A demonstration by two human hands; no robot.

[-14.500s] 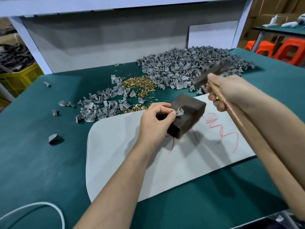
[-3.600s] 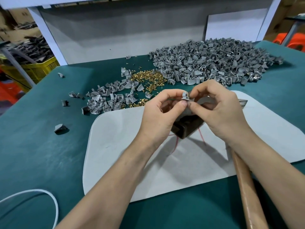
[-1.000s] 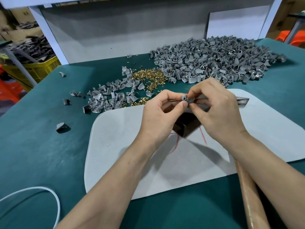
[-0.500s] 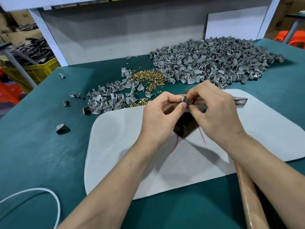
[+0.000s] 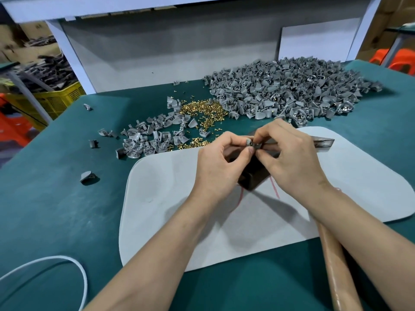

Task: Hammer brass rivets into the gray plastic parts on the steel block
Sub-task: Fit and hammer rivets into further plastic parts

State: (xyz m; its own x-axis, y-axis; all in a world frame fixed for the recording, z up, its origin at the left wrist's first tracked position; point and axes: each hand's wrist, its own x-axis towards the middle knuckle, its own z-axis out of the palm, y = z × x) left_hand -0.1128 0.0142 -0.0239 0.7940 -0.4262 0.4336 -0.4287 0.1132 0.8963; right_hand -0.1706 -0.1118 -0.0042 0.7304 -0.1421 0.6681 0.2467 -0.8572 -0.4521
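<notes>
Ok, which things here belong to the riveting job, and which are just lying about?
Job: gray part pinched by left hand and right hand, steel block, hammer, brass rivets, gray parts pile, white mat.
Lying about: white cable, yellow crate, orange stool.

open white mat (image 5: 170,209) left of the steel block (image 5: 253,177); gray parts pile (image 5: 280,93) and brass rivets (image 5: 202,111) behind

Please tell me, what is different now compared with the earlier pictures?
The right hand let go of the hammer, which now lies flat, and moved across to the left hand. Both pinch one gray part over the steel block. Unmoved: the block, white mat, pile of gray parts, brass rivets.
</notes>
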